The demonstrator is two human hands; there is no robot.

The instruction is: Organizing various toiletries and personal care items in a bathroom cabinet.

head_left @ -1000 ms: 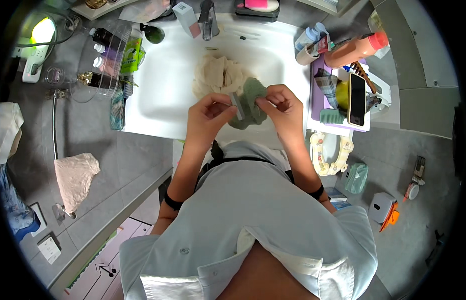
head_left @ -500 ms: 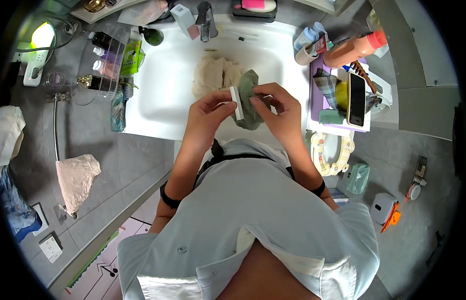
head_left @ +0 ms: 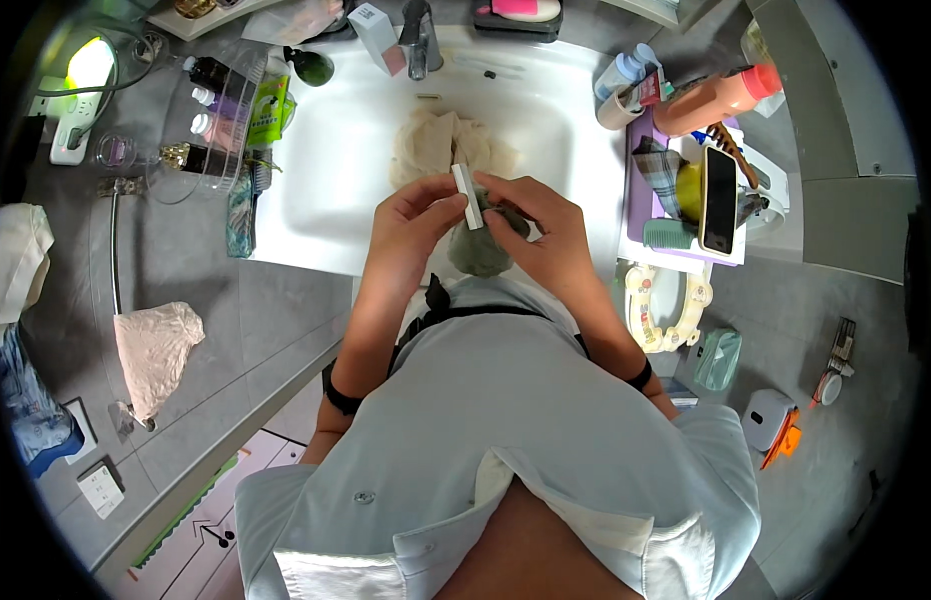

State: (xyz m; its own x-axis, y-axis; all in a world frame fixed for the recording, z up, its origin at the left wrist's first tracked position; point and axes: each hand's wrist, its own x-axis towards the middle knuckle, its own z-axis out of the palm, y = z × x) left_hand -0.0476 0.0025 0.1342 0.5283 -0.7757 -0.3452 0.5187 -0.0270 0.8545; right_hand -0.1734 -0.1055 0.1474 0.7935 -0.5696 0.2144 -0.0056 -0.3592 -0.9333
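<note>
My left hand pinches a slim white bar between thumb and fingers, above the near part of the white sink. Close against the bar's right side, my right hand has its fingers bent around a grey-green cloth. Most of this cloth hangs below the fingers, toward my body. Part of it is hidden behind the bar and my right fingers. Beyond my hands, a crumpled cream cloth lies in the basin.
The faucet stands at the sink's back edge beside a white box. Bottles fill a clear rack on the left. On the right are a phone, a cup, an orange bottle and a green comb.
My right hand has moved left, close to the bar. The grey-green cloth has shifted left and lower, and no longer rises above the bar. The left hand keeps its pinch.
</note>
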